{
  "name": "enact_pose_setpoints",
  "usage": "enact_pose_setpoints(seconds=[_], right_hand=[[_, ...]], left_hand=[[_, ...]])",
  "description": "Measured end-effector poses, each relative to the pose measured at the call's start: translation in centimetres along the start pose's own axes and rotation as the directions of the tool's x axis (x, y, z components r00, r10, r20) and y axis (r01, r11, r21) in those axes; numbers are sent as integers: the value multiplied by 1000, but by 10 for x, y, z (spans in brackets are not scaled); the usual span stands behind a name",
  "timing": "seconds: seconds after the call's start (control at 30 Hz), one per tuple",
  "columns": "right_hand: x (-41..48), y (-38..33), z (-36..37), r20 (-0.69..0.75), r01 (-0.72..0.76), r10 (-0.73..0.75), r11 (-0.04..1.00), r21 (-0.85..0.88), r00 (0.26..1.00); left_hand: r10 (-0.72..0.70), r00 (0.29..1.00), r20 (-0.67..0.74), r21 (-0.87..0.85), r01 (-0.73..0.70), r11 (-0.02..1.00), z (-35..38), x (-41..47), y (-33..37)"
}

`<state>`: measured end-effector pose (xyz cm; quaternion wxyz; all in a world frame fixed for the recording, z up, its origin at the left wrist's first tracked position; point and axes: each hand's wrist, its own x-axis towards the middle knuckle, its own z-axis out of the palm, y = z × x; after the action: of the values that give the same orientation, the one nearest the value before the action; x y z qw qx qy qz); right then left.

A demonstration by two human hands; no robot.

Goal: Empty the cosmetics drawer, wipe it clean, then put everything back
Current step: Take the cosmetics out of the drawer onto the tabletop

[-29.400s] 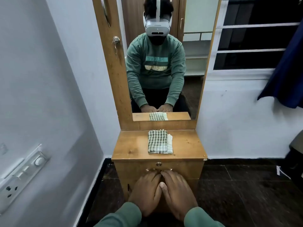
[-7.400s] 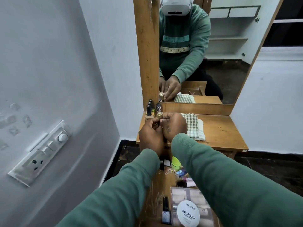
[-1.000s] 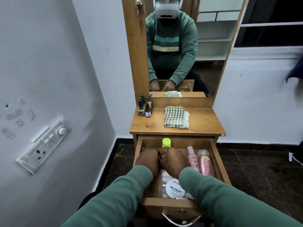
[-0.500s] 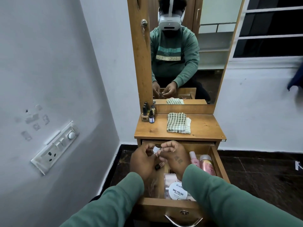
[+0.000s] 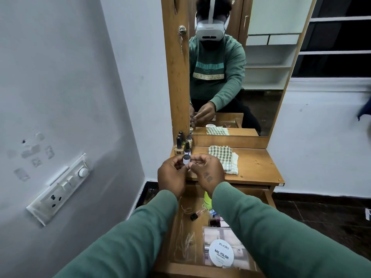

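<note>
Both hands have risen from the open drawer (image 5: 181,233) to the front-left edge of the desk (image 5: 255,165), carrying a small vial (image 5: 186,159) toward the bottles (image 5: 183,146) already standing at the back-left corner. Left hand (image 5: 172,177) and right hand (image 5: 206,171) meet around the vial, fingers curled, pinching it upright between them; which hand bears the load cannot be told. Beside them lies the folded checked cloth (image 5: 221,158). Much remains in the drawer: a round nail-polish tub (image 5: 221,254), a dark-capped vial (image 5: 197,214), a green-capped bottle (image 5: 207,199). Risk: the bottles stand closely packed, so a careless placement could knock them over, and the small vial could slip from the pinch.
</note>
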<state>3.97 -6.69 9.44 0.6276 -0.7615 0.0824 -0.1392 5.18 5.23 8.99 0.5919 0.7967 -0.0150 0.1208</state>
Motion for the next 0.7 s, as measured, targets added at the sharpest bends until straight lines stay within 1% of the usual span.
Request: enact_pose_setpoints(seconds=[0.13,0.4,0.53,0.7], right_hand=[[12,8,11,-55,-14,11,999,-49,998],[24,17,25,-130,-58,39,987,-147,991],[25,17,32,-93,-63,45,977,-204,995],[27,10,28,-9,-52,52,955,-291,999]], left_hand=[[-32,999,-31,16,32,999,6,14,-4],[-45,996,-71,59,49,997,17,31,-10],[-60,992,-112,88,70,994,17,30,-13],[-27,984,-175,165,56,985,19,30,-13]])
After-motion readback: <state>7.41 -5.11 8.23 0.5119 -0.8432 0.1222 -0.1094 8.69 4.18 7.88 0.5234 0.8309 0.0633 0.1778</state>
